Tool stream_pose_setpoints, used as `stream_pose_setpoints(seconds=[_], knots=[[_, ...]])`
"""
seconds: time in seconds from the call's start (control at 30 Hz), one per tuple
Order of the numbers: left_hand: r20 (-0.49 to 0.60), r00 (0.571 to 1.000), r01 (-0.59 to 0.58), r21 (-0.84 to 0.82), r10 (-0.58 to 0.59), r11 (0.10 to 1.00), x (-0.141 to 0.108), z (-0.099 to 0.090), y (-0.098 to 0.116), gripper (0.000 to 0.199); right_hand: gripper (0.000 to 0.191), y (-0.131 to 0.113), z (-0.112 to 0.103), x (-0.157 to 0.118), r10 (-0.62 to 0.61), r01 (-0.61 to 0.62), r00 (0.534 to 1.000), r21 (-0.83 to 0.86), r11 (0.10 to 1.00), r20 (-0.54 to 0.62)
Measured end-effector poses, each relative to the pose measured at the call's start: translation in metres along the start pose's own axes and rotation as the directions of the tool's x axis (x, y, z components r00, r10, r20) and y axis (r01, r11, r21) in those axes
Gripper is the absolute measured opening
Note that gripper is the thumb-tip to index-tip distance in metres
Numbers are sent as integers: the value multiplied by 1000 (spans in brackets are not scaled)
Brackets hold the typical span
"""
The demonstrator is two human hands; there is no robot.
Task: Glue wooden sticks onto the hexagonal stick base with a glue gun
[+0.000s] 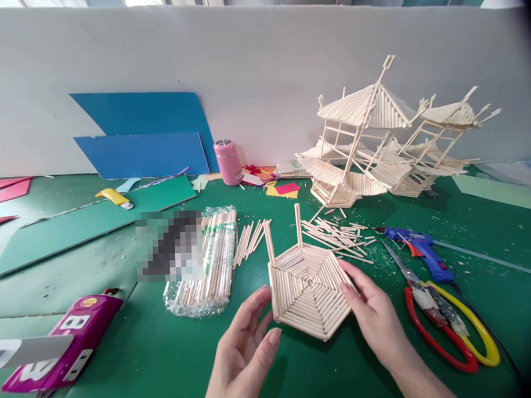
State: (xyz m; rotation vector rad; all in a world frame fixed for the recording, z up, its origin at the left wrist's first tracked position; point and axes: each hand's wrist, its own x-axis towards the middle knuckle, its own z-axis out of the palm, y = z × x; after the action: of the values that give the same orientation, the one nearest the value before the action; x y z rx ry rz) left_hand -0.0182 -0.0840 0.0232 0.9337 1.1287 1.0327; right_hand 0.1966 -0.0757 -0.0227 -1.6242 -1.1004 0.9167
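A hexagonal base [310,287] made of wooden sticks laid in a web-like pattern is held above the table, tilted towards me. Two short stick posts stand up from its far left corners. My right hand [374,308] grips the right edge, thumb on top and fingers at the side and beneath. By the left edge, my left hand [248,342] is open, its thumb and fingers apart; whether a fingertip touches the base is hard to tell. Just behind lie several loose cut sticks [340,237], and more sticks [249,243] lie to the left.
Plastic-wrapped sticks [215,264] lie left. On the right are a blue glue gun [419,249] with a cord and large scissors [439,315]. Stick pavilions [368,143] stand behind. A pink flask [228,162], yellow cutter [114,197], green board [96,222] and purple tool [74,339] are also around.
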Motion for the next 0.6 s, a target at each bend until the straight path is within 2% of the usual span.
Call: stream_pose_setpoints(seconds=[0.17, 0.27, 0.4, 0.6], knots=[[-60, 998, -20, 46, 22, 999, 6, 7, 16, 44, 40, -8, -26, 33, -7, -10, 999, 299, 954, 53], [-51, 999, -6, 70, 10, 998, 12, 6, 19, 43, 35, -20, -39, 50, 39, -102, 985, 386, 917, 168], [31, 998, 43, 58, -45, 997, 17, 9, 20, 45, 30, -31, -49, 69, 49, -202, 942, 443, 873, 333], [163, 981, 112, -6, -109, 994, 18, 22, 20, 41, 32, -32, -51, 96, -31, -192, 908, 479, 856, 418]])
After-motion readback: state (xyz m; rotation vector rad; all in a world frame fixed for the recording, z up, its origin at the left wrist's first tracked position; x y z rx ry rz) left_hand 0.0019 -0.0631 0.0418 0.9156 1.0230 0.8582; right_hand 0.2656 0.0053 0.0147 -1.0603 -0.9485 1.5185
